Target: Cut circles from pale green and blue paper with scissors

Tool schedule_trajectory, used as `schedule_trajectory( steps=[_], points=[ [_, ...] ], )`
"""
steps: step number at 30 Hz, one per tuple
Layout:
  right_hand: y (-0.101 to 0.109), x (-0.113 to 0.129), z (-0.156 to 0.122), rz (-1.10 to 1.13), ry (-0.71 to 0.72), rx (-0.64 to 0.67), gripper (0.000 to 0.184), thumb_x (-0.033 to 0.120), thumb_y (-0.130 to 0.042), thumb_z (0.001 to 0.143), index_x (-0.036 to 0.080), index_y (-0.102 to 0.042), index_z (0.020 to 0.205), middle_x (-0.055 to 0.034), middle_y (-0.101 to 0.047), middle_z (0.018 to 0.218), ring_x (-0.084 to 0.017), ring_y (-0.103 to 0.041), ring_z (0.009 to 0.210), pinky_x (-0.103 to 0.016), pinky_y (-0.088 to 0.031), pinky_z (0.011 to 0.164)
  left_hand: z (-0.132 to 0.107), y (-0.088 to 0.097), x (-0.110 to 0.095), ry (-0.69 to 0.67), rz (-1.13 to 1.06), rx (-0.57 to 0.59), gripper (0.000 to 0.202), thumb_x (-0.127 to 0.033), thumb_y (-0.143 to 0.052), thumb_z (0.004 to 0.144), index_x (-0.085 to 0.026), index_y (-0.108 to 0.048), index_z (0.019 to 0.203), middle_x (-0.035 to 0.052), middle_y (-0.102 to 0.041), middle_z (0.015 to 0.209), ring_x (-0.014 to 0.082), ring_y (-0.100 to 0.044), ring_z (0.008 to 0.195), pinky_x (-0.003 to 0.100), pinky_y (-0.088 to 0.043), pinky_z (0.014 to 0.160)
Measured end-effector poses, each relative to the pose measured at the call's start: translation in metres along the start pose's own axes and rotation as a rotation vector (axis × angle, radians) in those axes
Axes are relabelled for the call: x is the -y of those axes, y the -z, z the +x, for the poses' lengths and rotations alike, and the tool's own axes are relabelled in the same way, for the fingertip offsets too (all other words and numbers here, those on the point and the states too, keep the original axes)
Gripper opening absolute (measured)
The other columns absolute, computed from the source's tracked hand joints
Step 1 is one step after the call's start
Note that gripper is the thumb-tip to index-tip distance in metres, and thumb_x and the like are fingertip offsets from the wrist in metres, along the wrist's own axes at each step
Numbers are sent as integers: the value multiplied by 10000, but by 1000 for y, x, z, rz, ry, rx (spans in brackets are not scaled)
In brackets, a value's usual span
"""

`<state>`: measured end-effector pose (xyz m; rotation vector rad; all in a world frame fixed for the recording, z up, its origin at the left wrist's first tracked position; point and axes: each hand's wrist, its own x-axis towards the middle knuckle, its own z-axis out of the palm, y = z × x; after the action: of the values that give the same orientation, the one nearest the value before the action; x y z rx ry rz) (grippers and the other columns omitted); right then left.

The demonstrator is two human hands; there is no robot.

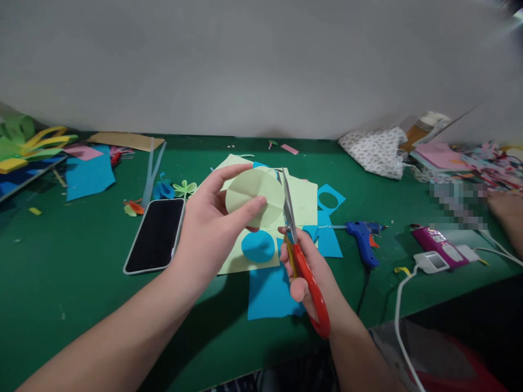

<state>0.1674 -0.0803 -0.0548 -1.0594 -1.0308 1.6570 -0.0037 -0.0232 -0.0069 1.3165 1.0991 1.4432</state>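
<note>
Between the thumb and fingers of my left hand (220,209) is a pale green paper circle (249,188) with crease lines across it. My right hand (306,261) grips a pair of scissors (300,245) with red and yellow handles, blades pointing up and away from me. The blades stand at the right edge of the circle; whether they are cutting into it I cannot tell. Beneath both hands lie pale green sheets (302,198) and blue paper (269,294), one green sheet with a round hole showing blue.
Left of my hands lies a phone (156,237), with small paper flowers (185,188) behind it. On the right are a blue glue gun (363,239), a purple power bank (439,245) with white cables, and a patterned cloth pouch (376,151). Another person's arm (506,212) rests at far right.
</note>
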Motion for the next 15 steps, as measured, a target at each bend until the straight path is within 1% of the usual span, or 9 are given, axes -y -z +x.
schedule_trajectory(
  steps=[3, 5, 7, 10, 15],
  points=[
    [-2, 4, -1, 30, -21, -2, 693, 523, -891, 541, 407, -623, 1170, 33, -475, 871, -53, -508, 554, -150, -370, 442, 1, 0, 1, 5, -30, -2, 401, -246, -797, 736, -281, -667, 1114, 1, -690, 892, 144, -662, 691, 207, -605, 488],
    [-3, 4, 0, 54, -28, 1, 597, 500, -869, 616, 398, -637, 1157, 33, -462, 838, -56, -521, 545, -145, -365, 434, 1, 1, 2, 0, -40, -9, 398, -258, -804, 732, -289, -671, 1106, 0, -692, 890, 143, -660, 695, 201, -602, 484],
    [-3, 2, 1, 79, -6, 6, 526, 497, -839, 673, 388, -645, 1149, 35, -455, 811, -58, -522, 523, -151, -387, 432, 1, 1, 1, 0, -43, -13, 403, -260, -810, 727, -300, -672, 1104, -4, -695, 892, 142, -662, 703, 190, -596, 483],
    [-2, -3, 2, 104, 18, 8, 488, 506, -809, 712, 375, -647, 1153, 34, -459, 796, -59, -513, 496, -166, -415, 432, 2, 2, 0, 14, -48, -21, 403, -262, -814, 726, -307, -674, 1101, -5, -697, 893, 141, -667, 710, 178, -588, 480],
    [0, -5, 3, 92, 22, 8, 499, 504, -810, 710, 382, -639, 1163, 36, -458, 790, -69, -533, 509, -160, -398, 425, 3, 2, 2, 0, -67, -30, 403, -263, -817, 722, -308, -679, 1098, -5, -702, 905, 145, -675, 717, 184, -593, 485]
  ],
)
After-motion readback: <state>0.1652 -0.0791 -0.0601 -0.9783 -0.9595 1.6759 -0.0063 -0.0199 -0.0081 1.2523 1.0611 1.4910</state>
